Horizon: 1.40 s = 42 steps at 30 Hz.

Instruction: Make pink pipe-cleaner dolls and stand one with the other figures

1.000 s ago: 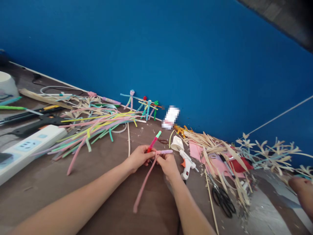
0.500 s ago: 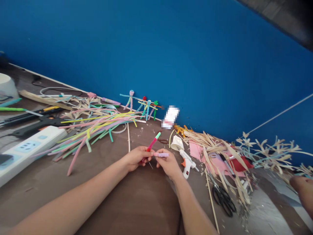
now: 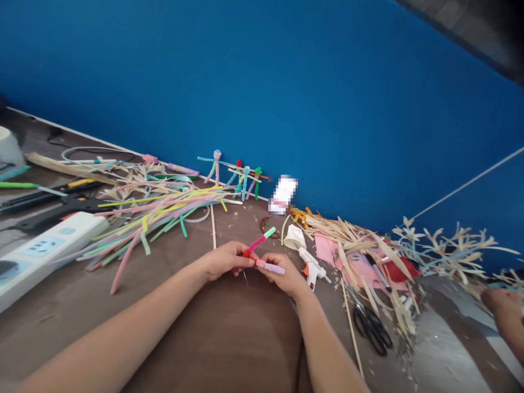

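Note:
My left hand is closed around a red pipe cleaner stem with a green tip that sticks up and to the right. My right hand pinches a lilac pipe cleaner end right against that stem. Both hands meet above the brown table, close together. The rest of the pale pink pipe cleaner is hidden under my hands.
A pile of coloured pipe cleaners lies to the left, beside a white power strip. Small pipe cleaner figures lean on the blue wall. A glue gun, black scissors and straw scraps lie to the right. Another person's hand shows at far right.
The long pink pipe cleaner that hung down from my hands is no longer visible. The lilac end has swung from pointing right to slanting down, and my hands sit slightly lower.

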Available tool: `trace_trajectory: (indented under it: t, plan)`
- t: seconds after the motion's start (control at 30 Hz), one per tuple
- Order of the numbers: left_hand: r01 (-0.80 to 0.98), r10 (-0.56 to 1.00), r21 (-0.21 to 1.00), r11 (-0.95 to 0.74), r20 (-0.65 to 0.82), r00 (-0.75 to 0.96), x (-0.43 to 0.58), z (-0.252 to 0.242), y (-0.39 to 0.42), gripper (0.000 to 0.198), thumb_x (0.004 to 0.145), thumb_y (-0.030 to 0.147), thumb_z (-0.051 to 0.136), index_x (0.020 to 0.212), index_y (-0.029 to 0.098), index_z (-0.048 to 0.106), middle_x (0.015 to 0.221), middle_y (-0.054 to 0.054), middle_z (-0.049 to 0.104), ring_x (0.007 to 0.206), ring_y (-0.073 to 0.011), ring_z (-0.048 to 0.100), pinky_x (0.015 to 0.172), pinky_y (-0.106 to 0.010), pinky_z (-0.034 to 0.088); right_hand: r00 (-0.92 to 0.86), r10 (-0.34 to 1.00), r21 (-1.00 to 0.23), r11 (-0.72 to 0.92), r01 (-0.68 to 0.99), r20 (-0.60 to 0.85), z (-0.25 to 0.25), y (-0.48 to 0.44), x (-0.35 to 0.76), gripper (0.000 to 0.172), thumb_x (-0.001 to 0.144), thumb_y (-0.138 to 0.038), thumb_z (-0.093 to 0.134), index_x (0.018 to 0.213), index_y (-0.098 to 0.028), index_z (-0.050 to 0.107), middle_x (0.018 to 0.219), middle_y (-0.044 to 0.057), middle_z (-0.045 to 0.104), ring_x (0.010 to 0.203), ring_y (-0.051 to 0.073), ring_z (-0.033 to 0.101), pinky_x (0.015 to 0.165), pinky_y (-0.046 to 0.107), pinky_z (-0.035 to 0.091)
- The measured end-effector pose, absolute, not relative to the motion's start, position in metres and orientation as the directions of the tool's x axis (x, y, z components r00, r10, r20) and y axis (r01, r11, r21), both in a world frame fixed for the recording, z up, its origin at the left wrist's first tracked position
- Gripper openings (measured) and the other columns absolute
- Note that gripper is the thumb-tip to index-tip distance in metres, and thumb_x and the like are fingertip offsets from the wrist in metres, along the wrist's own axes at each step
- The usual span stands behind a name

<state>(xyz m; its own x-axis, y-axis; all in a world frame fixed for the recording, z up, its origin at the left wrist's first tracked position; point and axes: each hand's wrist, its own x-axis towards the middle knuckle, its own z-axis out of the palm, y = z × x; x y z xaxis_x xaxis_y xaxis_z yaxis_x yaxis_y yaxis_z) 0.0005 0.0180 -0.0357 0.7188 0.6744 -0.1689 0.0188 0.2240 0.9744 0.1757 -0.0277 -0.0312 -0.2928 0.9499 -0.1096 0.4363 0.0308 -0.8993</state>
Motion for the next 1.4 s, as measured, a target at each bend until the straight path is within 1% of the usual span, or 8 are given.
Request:
trace_trajectory:
  t: [0.1, 0.37, 0.6, 0.8, 0.97, 1.1, 1.23, 1.4]
  plan:
    - [0.036, 0.641, 0.982, 0.183, -0.147, 0.753, 0.001, -0.039, 0.019, 0.023, 0.063, 0.031, 0.059, 0.076, 0.012, 0.063, 0.045, 0.006, 0.038, 0.043, -0.0053, 0.032, 0.042, -0.019, 0.030, -0.320, 0.934, -0.909, -0.011, 0.417, -0.158, -0.034, -0.028, 0.177, 0.030, 0.072, -0.043, 0.053, 0.063, -0.015, 0.051, 0.046, -0.006, 0.038, 0.043, 0.006, 0.032, 0.042, 0.018, 0.024]
    - [0.011, 0.742, 0.984, 0.179, -0.142, 0.655, 0.006, -0.040, 0.018, 0.024, 0.061, 0.024, 0.058, 0.082, 0.013, 0.053, 0.054, 0.005, 0.047, 0.046, -0.0060, 0.037, 0.041, -0.018, 0.033, -0.246, 0.943, -0.949, -0.155, 0.273, -0.225, -0.036, -0.025, 0.173, 0.030, 0.067, -0.040, 0.057, 0.079, -0.013, 0.054, 0.052, -0.007, 0.041, 0.040, 0.004, 0.031, 0.039, 0.018, 0.026]
    - [-0.067, 0.741, 0.964, 0.257, -0.152, 0.655, 0.006, -0.043, 0.019, 0.023, 0.064, 0.030, 0.059, 0.077, 0.012, 0.053, 0.064, 0.001, 0.056, 0.045, -0.0039, 0.037, 0.042, -0.017, 0.033, -0.253, 0.946, -0.958, -0.136, 0.254, -0.201, -0.038, -0.025, 0.173, 0.031, 0.075, -0.042, 0.048, 0.078, -0.012, 0.058, 0.052, -0.005, 0.043, 0.040, 0.004, 0.034, 0.039, 0.017, 0.026]
    - [0.000, 0.634, 0.958, 0.288, -0.191, 0.749, -0.001, -0.044, 0.020, 0.021, 0.060, 0.030, 0.064, 0.072, 0.013, 0.059, 0.053, 0.003, 0.050, 0.047, -0.0057, 0.042, 0.045, -0.017, 0.035, -0.343, 0.910, -0.940, -0.122, 0.319, -0.234, -0.028, -0.030, 0.177, 0.029, 0.074, -0.040, 0.052, 0.065, -0.013, 0.055, 0.046, -0.005, 0.044, 0.041, 0.005, 0.037, 0.042, 0.017, 0.027]
    - [0.137, 0.510, 0.977, 0.161, -0.201, 0.837, -0.006, -0.041, 0.019, 0.019, 0.059, 0.029, 0.063, 0.070, 0.014, 0.063, 0.052, 0.003, 0.050, 0.046, -0.0063, 0.042, 0.047, -0.018, 0.034, -0.432, 0.826, -0.916, -0.231, 0.329, -0.363, -0.028, -0.029, 0.186, 0.024, 0.068, -0.036, 0.058, 0.061, -0.015, 0.050, 0.044, -0.007, 0.044, 0.037, 0.004, 0.035, 0.038, 0.016, 0.025]
    - [0.241, 0.449, 0.968, -0.068, -0.186, 0.874, -0.004, -0.035, 0.014, 0.018, 0.060, 0.030, 0.060, 0.068, 0.014, 0.065, 0.050, 0.003, 0.050, 0.045, -0.0073, 0.038, 0.045, -0.019, 0.030, -0.441, 0.809, -0.911, -0.264, 0.317, -0.388, -0.029, -0.031, 0.185, 0.019, 0.064, -0.032, 0.061, 0.065, -0.014, 0.053, 0.043, -0.008, 0.041, 0.037, 0.004, 0.034, 0.038, 0.017, 0.026]
    - [0.395, 0.598, 0.860, -0.322, -0.139, 0.789, 0.003, -0.035, 0.010, 0.016, 0.060, 0.027, 0.057, 0.064, 0.015, 0.066, 0.045, 0.004, 0.046, 0.044, -0.0081, 0.036, 0.043, -0.019, 0.024, -0.271, 0.893, -0.872, -0.217, 0.438, -0.359, -0.031, -0.031, 0.179, 0.017, 0.062, -0.028, 0.061, 0.060, -0.014, 0.053, 0.043, -0.008, 0.043, 0.039, 0.004, 0.033, 0.038, 0.016, 0.022]
    - [0.527, 0.790, 0.781, -0.334, -0.074, 0.609, 0.013, -0.048, 0.010, 0.015, 0.060, 0.027, 0.054, 0.050, 0.017, 0.060, 0.039, 0.004, 0.041, 0.042, -0.0094, 0.036, 0.044, -0.021, 0.021, -0.078, 0.987, -0.788, -0.066, 0.612, -0.143, -0.037, -0.029, 0.173, 0.012, 0.064, -0.024, 0.057, 0.057, -0.015, 0.058, 0.050, -0.003, 0.052, 0.047, 0.008, 0.044, 0.043, 0.018, 0.028]
